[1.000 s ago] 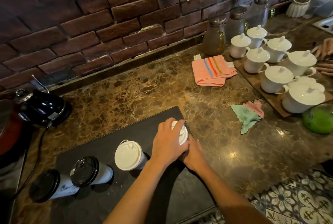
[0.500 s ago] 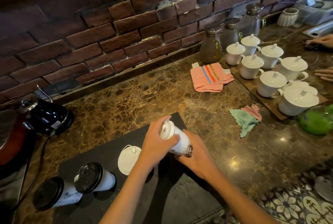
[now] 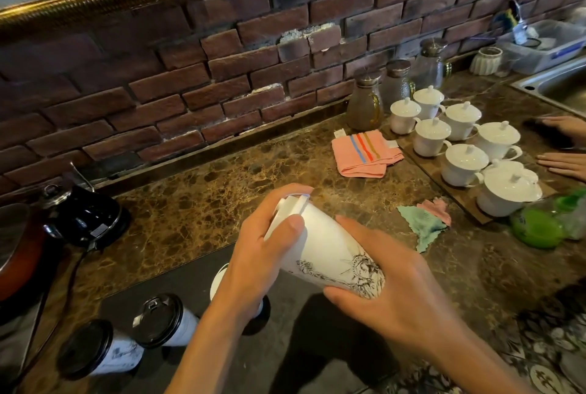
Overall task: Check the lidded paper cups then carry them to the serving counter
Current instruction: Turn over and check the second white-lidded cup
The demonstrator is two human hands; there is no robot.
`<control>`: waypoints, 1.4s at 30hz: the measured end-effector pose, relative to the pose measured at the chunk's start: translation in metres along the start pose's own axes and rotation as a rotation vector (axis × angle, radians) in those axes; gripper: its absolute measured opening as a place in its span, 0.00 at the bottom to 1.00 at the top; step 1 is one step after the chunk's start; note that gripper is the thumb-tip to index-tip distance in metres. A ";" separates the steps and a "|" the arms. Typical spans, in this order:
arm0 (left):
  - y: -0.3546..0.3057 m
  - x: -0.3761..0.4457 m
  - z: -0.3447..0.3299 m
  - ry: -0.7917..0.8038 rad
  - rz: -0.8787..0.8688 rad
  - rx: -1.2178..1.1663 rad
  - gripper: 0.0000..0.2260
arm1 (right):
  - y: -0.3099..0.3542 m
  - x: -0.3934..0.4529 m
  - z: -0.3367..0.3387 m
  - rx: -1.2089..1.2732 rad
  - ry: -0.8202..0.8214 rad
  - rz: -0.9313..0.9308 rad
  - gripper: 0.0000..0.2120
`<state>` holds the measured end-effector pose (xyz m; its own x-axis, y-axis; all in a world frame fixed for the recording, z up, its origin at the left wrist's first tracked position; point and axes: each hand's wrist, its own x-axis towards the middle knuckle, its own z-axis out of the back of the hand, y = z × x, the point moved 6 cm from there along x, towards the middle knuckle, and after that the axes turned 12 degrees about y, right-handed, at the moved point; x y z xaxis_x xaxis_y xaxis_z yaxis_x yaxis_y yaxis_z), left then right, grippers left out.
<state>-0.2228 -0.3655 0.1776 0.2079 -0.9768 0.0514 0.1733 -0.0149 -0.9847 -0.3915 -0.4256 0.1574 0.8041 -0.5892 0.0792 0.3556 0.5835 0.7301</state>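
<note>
White paper cup with a white lid and black line drawing (image 3: 329,254): held tilted above the brown marble bench (image 3: 196,206), contents hidden | left hand (image 3: 257,263) grips its lid end | right hand (image 3: 399,292) grips its base | two black-lidded paper cups (image 3: 126,339) upright near left on the dark mat (image 3: 317,346), another white-lidded cup (image 3: 218,279) behind the left wrist

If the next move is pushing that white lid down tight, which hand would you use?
The left hand, I'd guess: it already grips the white lid of the tilted paper cup. The right hand holds the cup's base, so it can steady it.
</note>
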 end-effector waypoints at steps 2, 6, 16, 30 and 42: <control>-0.005 -0.006 -0.001 0.006 -0.036 -0.010 0.23 | 0.004 -0.001 0.003 0.278 0.147 -0.087 0.35; -0.010 -0.013 -0.004 0.034 -0.057 -0.031 0.23 | 0.011 -0.003 0.000 0.807 0.357 -0.193 0.27; -0.014 -0.003 -0.003 0.009 0.059 -0.170 0.17 | 0.040 -0.010 0.023 -0.277 0.106 -0.014 0.43; -0.026 0.000 -0.011 0.147 -0.027 -0.031 0.26 | 0.016 -0.011 0.019 0.779 0.274 -0.272 0.34; -0.034 0.002 -0.036 0.054 -0.075 -0.301 0.23 | 0.037 -0.029 0.065 0.185 -0.825 0.231 0.16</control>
<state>-0.2633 -0.3747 0.2054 0.1528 -0.9803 0.1253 -0.1084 -0.1426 -0.9838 -0.4326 -0.4234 0.2257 0.2200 -0.7257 0.6519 0.0864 0.6802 0.7279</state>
